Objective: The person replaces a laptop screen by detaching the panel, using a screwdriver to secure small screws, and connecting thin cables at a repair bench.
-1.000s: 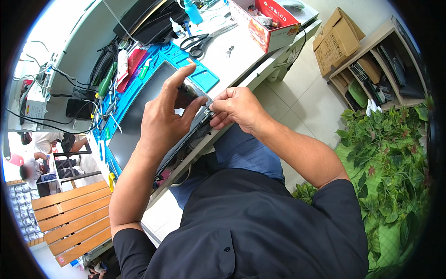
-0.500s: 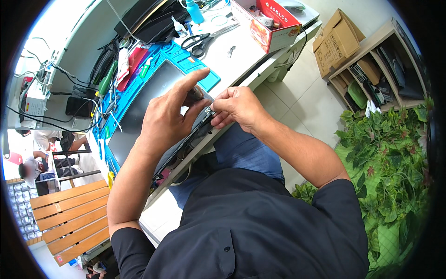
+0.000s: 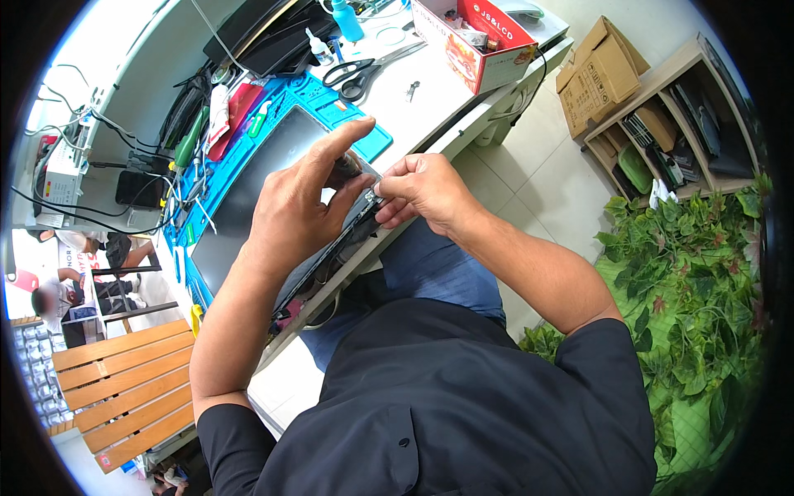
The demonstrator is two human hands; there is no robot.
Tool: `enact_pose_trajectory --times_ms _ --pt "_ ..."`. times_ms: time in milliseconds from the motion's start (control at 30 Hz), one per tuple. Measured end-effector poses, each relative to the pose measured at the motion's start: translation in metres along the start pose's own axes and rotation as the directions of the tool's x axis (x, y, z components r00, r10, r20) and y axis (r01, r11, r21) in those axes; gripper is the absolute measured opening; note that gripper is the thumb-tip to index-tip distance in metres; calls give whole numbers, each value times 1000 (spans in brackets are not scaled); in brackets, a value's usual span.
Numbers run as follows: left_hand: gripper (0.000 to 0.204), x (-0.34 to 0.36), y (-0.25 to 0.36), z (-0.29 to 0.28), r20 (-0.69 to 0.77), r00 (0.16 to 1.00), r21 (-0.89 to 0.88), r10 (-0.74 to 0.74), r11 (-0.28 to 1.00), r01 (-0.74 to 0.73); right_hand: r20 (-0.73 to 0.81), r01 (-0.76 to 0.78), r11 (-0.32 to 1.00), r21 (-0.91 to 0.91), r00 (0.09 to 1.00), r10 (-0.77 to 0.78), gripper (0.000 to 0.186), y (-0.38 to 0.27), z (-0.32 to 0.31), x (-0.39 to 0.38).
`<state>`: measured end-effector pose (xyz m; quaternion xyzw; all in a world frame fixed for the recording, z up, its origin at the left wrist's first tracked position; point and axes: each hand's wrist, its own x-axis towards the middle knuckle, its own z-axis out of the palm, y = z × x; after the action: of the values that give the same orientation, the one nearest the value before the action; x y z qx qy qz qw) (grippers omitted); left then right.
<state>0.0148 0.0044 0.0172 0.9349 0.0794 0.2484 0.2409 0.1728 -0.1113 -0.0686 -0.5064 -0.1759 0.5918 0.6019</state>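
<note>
A large dark flat screen panel (image 3: 236, 219) lies on the blue work mat (image 3: 376, 142) at the table's near edge. Over its right end is my left hand (image 3: 294, 198), index finger stretched out and thumb held apart from it. Its other fingers are mostly hidden, and a dark patch shows between finger and thumb. My right hand (image 3: 426, 192) is closed in a pinch at the panel's near right corner, beside a small silvery piece (image 3: 370, 197) on the dark edge strip. What the pinched fingertips hold is too small to make out.
Black-handled scissors (image 3: 356, 81), a small dropper bottle (image 3: 319, 50) and a blue bottle (image 3: 347, 21) are beyond the mat. A red and white box (image 3: 475, 50) of parts stands far right. Cables and a green-handled screwdriver (image 3: 190, 140) crowd the left. Leafy plants (image 3: 678, 256) border the right.
Both hands keep almost the same place and pose at the panel's corner; only very slight finger movement shows.
</note>
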Motion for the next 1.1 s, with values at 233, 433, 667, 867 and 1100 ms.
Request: enact_pose_trajectory --times_ms 233,433,667,867,1100 --pt "69 1 1 -1 23 1000 -72 6 997 -4 0 -2 1000 -15 1000 2 19 -3 1 -2" --pt "71 3 -2 -5 105 994 -78 5 997 3 1 0 1000 -17 1000 1 20 -2 0 -1" --pt "62 5 2 -9 131 991 -45 0 999 6 -5 6 1000 -23 1000 -6 21 -2 0 -1" --pt "35 16 6 -23 186 982 54 -32 998 22 -5 6 1000 -20 1000 -6 21 -1 1 -1" --pt "14 33 17 -40 348 932 207 -104 978 31 -13 3 1000 -28 1000 -3 20 -1 1 0"
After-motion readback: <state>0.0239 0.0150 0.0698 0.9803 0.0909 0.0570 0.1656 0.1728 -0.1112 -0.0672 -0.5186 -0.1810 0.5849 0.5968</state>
